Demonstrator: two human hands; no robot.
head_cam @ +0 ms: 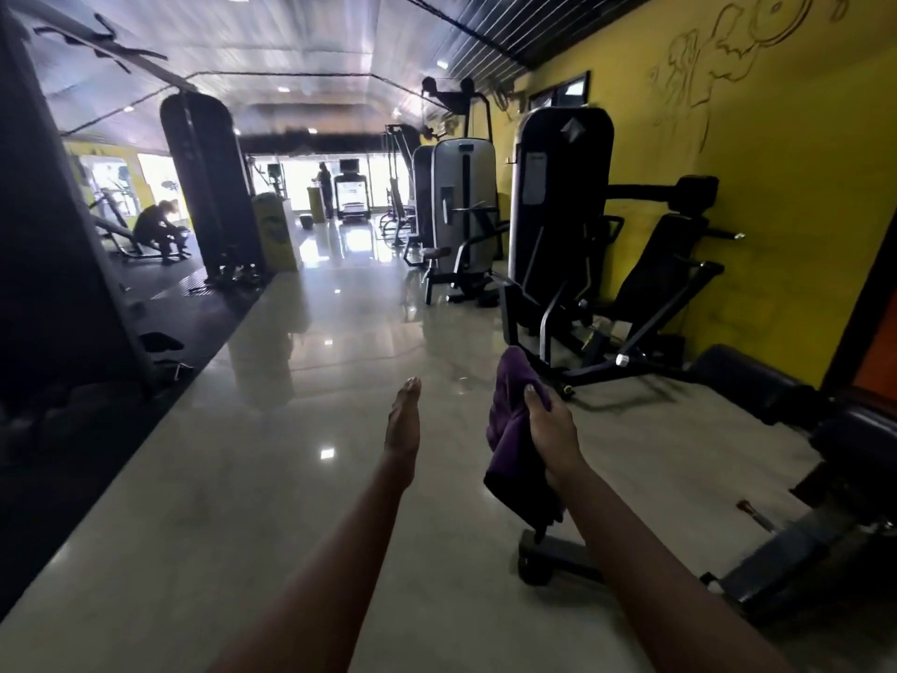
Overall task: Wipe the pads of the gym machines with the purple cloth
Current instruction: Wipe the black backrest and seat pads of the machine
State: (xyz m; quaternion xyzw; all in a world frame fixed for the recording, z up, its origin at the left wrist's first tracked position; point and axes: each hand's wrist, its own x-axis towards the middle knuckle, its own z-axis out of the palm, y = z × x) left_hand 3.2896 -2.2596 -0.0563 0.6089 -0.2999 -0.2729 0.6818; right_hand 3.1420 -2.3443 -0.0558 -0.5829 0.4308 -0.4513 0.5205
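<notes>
My right hand (551, 425) grips the purple cloth (514, 429), which hangs bunched below my fingers over the shiny floor. My left hand (403, 420) is stretched forward beside it, fingers straight and together, holding nothing. Ahead on the right stands a black seated machine with a dark back pad (665, 279) and a head pad (696, 189). At the near right lies a low bench with black roller pads (747, 381). Neither hand touches any pad.
A row of weight machines (463, 211) lines the yellow wall (776, 138) on the right. A black cable tower (208, 187) and dark rubber mat (145, 342) fill the left. Glossy tiled floor (315, 381) runs between them. Two people are far back.
</notes>
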